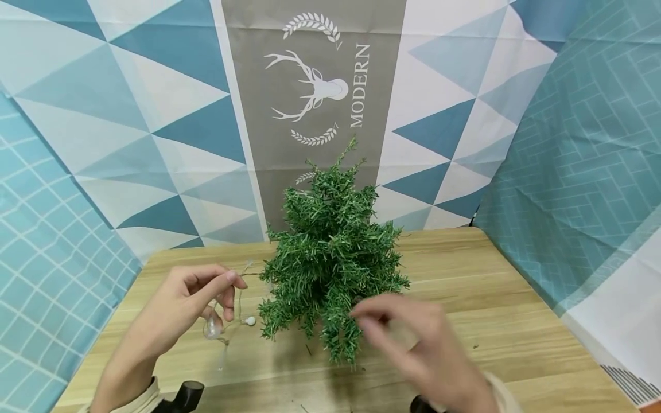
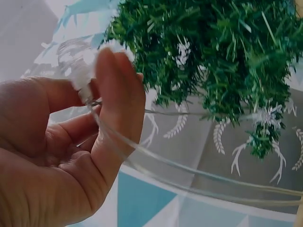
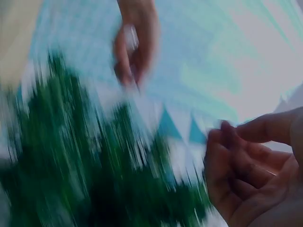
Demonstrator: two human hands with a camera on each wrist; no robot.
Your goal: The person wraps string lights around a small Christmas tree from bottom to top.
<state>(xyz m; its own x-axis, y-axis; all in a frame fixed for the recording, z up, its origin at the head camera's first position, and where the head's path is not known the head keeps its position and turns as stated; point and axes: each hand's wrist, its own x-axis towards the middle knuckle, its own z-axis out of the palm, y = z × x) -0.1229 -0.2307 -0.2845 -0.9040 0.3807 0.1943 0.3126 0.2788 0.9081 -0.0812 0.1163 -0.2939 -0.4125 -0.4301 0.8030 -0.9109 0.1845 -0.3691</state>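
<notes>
A small artificial Christmas tree [image 1: 333, 258] stands on a wooden table. On its left, my left hand [image 1: 206, 295] pinches the thin wire of a string of lights [image 2: 203, 172] between thumb and fingers. A clear bulb [image 1: 212, 328] hangs below that hand, and a small white ball [image 1: 250, 320] dangles nearby. A clear snowflake light [image 2: 268, 116] lies against a branch tip in the left wrist view, its wire running to the hand. My right hand [image 1: 413, 338], blurred, is at the tree's front right branches. Its thumb and fingertips meet in the right wrist view [image 3: 251, 170], nothing showing between them.
The wooden tabletop [image 1: 490, 321] extends on both sides of the tree, with green needle bits scattered on it. Behind hangs a patterned cloth [image 1: 170, 115] with a deer head. Blue sheets [image 1: 594, 172] close off the sides.
</notes>
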